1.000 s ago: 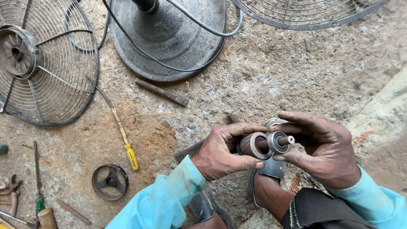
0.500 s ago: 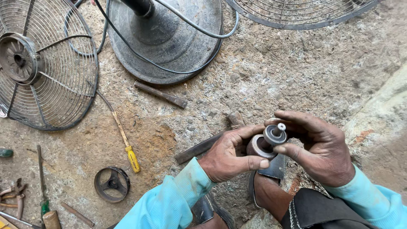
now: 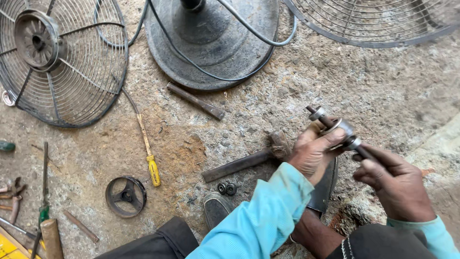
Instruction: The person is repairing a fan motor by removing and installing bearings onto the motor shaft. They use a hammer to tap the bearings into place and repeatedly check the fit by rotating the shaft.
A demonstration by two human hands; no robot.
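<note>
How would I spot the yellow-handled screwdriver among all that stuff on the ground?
Start at the round wire fan guard at upper left. A thin shaft runs from its lower right edge down to the screwdriver, beside a small dark wheel. It alone has a bright yellow handle.

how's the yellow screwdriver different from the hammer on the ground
The screwdriver has a thin shaft and yellow handle; the hammer is thicker, dark and rusty. The screwdriver lies clear of the person, while the hammer's head sits beside the left hand. Both lie flat on the ground.

A yellow-handled screwdriver [image 3: 149, 158], hammer [image 3: 247, 160] and fan guard [image 3: 57, 60] lie on concrete.
</note>
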